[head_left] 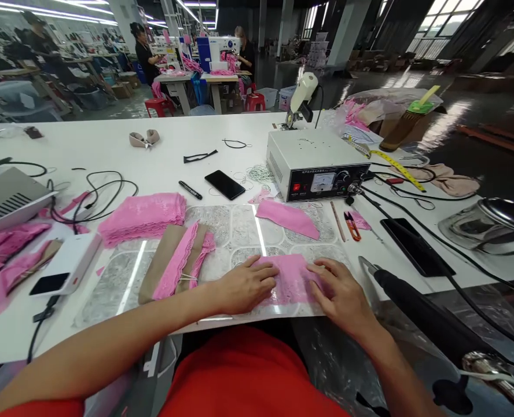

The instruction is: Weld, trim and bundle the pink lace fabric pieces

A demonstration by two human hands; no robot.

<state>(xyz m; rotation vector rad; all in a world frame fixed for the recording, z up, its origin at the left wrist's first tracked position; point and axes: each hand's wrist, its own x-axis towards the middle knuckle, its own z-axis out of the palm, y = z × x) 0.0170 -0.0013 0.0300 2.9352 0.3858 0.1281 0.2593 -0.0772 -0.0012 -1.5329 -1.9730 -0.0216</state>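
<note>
A piece of pink lace fabric (289,278) lies flat on the clear mat (216,260) at the table's near edge. My left hand (250,284) rests on its left side, palm down with the fingers stretched out. On its right edge lies my right hand (339,292), fingers apart and lightly bent, the thumb touching the cloth. Left of my hands sits a brown card (153,272) with pink lace strips over it and a thin white tie. Beyond the fabric is a curved pink cloth piece (287,218). A stack of pink lace pieces (144,217) stands at the far left of the mat.
A grey control box (318,165) stands at the back right, its cables running rightward. A black-handled tool (430,318) juts in by my right arm. Orange thread snips (351,226), a black phone (224,184), a marker (190,190) and a glass jug (487,229) lie around. People sew behind.
</note>
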